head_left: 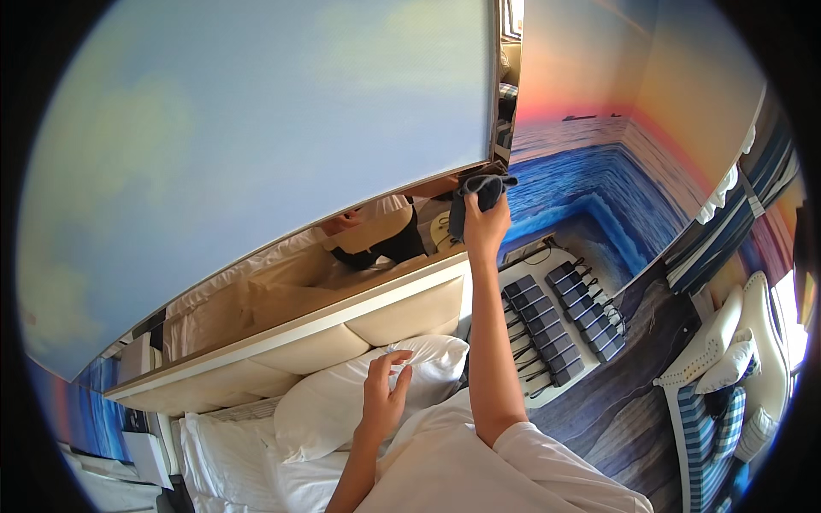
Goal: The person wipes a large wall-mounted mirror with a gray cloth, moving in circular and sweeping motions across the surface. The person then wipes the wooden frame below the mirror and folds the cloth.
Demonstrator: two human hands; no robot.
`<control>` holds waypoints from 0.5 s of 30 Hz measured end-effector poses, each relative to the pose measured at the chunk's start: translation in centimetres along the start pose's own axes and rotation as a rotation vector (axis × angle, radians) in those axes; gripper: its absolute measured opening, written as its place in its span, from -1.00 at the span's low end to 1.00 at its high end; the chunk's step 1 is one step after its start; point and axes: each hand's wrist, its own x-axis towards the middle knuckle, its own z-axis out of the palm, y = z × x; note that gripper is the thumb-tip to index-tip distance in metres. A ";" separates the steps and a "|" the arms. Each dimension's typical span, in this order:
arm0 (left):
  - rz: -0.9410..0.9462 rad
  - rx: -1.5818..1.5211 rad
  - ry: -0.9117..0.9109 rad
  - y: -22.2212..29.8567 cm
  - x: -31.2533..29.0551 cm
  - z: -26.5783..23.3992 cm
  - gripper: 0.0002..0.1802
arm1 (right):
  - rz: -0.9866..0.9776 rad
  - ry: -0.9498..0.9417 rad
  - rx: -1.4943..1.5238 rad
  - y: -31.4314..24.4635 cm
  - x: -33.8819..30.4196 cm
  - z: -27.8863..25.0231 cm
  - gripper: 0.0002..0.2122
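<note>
My right hand (486, 227) is closed on a bunched dark grey cloth (481, 186), with the arm stretched up and forward. The cloth is against the lower right corner of a large pale blue sky-patterned panel (282, 111), at its mirrored edge (299, 272). That mirror strip reflects part of a person and bedding. My left hand (386, 389) holds nothing; its fingers are slightly bent and apart. It hovers over a white pillow (333, 398) propped against a cream padded headboard (402, 323).
Right of the headboard, a white tabletop (547, 393) bears rows of dark box-shaped devices (543, 329) with cables. Beyond rises a sea-and-sunset mural (581, 184). A second bed with striped bedding (703, 436) stands at the far right, on grey wood-patterned floor (624, 419).
</note>
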 end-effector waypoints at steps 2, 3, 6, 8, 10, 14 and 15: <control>0.007 -0.007 0.016 0.2 0.2 -0.1 -0.76 | -0.095 0.081 0.036 3.1 -1.0 0.4 -0.71; 0.017 -0.011 0.027 0.2 0.2 0.0 -0.76 | -0.161 0.142 -0.016 5.4 -1.9 0.3 -0.69; 0.036 -0.025 0.021 -0.1 -0.1 0.4 -0.76 | 0.058 0.132 -0.111 13.1 -4.7 -1.5 -0.66; 0.028 -0.019 0.026 -0.7 -0.2 0.3 -0.75 | -0.031 0.041 -0.158 10.9 -4.1 -1.4 -0.72; -0.001 -0.013 0.027 -1.3 -0.8 0.3 -0.75 | -0.041 -0.002 -0.121 4.0 -2.0 -1.0 -0.76; 0.005 0.018 -0.013 0.1 -0.3 0.2 -0.75 | -0.087 0.039 0.041 1.5 -0.1 -0.4 -0.77; 0.023 0.020 -0.014 0.2 -0.2 0.3 -0.75 | -0.087 0.079 -0.005 3.0 -0.6 -0.4 -0.76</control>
